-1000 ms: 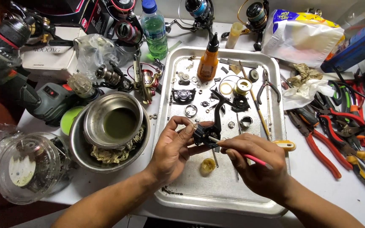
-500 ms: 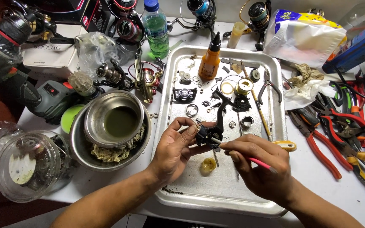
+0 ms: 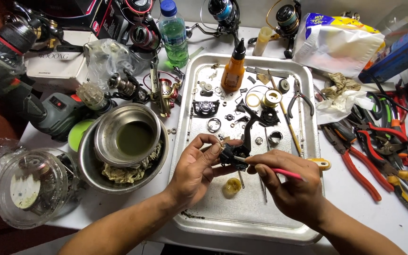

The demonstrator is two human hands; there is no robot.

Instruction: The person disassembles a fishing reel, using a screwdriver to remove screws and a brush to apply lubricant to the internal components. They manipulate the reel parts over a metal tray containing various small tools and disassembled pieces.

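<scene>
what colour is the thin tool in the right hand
Pink: the thin tool in the right hand has a pink handle, seen best in the head view.

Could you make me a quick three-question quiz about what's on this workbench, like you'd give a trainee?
1. True or false: the left hand pinches a black reel part over the metal tray.
2. What does the right hand hold? A) red pliers B) a thin pink-handled tool C) a green bottle
3. Which bottle stands upright on the tray?

Key: 1 true. 2 B, the pink-handled tool. 3 the orange bottle with a black nozzle.
</scene>
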